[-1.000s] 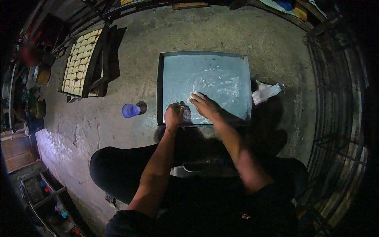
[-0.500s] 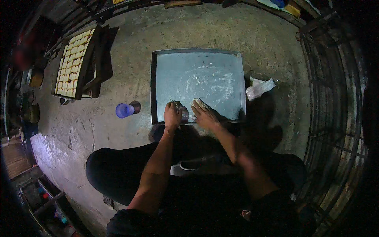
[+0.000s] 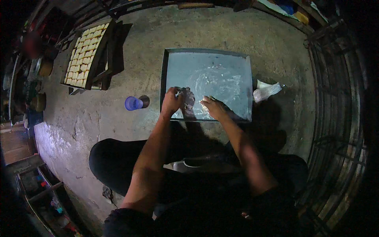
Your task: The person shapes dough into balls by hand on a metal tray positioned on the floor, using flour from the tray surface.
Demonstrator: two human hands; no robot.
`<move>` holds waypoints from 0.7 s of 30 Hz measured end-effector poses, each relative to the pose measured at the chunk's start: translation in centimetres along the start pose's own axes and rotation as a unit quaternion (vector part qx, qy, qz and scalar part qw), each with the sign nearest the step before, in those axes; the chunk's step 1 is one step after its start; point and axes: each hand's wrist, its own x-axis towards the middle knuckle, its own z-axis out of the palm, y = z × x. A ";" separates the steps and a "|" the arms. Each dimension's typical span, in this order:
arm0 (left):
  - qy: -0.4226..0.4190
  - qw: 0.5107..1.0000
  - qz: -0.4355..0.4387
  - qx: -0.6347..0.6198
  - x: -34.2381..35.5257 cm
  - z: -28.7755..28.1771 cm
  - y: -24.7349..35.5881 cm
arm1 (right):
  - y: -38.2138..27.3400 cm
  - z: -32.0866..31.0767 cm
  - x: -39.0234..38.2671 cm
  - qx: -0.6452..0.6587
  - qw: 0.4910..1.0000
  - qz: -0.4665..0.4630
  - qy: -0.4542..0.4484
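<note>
A shallow rectangular metal tray (image 3: 209,59) lies on the floor in front of me, its bottom smeared with white, floury streaks and small crumbs. Over its near left part, my left hand (image 3: 171,102) is raised with the fingers curled in; what they hold, if anything, is hidden. My right hand (image 3: 215,108) is closed over a pale lump of dough (image 3: 204,102) against the tray's near middle. The hands are apart, and a dark shadow falls between them.
Left of the tray stands a purple plastic cup (image 3: 133,103). Farther left, a tilted tray holds rows of pale dough pieces (image 3: 85,55). A crumpled white plastic bag (image 3: 266,91) lies at the right. Dark metal racks (image 3: 331,102) line the right side; a wooden crate (image 3: 43,193) sits lower left.
My left hand has lifted up and away from the right hand, toward the tray's left side. The right hand has curled more over the dough. The whole view has shifted slightly rightward.
</note>
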 end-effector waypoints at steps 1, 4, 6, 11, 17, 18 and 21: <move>0.002 1.000 -0.013 -0.018 0.7 -0.6 0.0 | 0.1 0.0 0.1 0.040 0.999 0.027 -0.015; 0.002 0.998 -0.056 -0.010 1.0 -3.1 -0.8 | -4.0 -1.3 1.9 0.147 0.986 0.079 -0.010; -0.005 0.998 -0.066 0.008 1.2 -3.7 -1.2 | -6.1 -0.8 3.6 0.168 0.982 0.081 0.031; -0.062 0.991 -0.081 0.088 -0.9 -3.2 -2.5 | -8.7 5.0 5.1 -0.006 0.997 -0.027 -0.076; -0.231 0.930 -0.120 0.260 -4.0 -3.2 -2.5 | -5.8 4.2 4.2 0.014 0.991 -0.039 -0.125; -0.207 0.934 -0.106 0.271 -4.8 -3.0 -3.9 | -5.2 3.6 4.9 0.003 0.989 -0.085 -0.122; -0.182 0.940 -0.104 0.268 -7.3 -2.6 -5.8 | -6.7 -1.3 5.9 0.127 0.990 0.025 -0.060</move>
